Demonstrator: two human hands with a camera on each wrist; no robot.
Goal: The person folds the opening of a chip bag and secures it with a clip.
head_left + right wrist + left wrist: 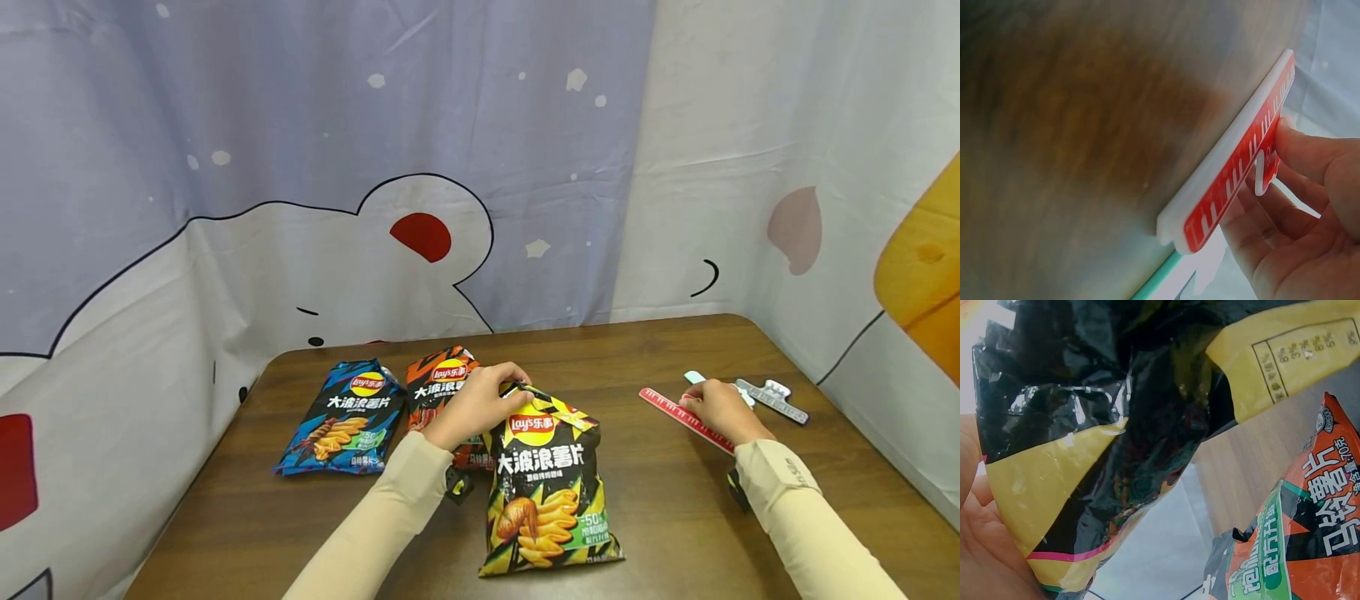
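My left hand (483, 402) grips the top edge of a black and yellow potato chip bag (543, 492), which leans up from the table with its front toward me. The back of that bag fills much of the left wrist view, with part of the palm (991, 550) beside it. Off to the right, my right hand (723, 412) pinches a red ruler-marked bag clip (662, 403) by its small raised handle. The right wrist view has the thumb and fingers at this handle and the long clip (1235, 169) close to the wooden tabletop.
A blue chip bag (341, 425) lies at the left, beside a red chip bag (433, 390) partly hidden by my left hand. Beyond my right hand lie a teal and white clip (693, 377) and a grey-blue clip (780, 404). Printed curtains (555, 208) border the wooden table (675, 525).
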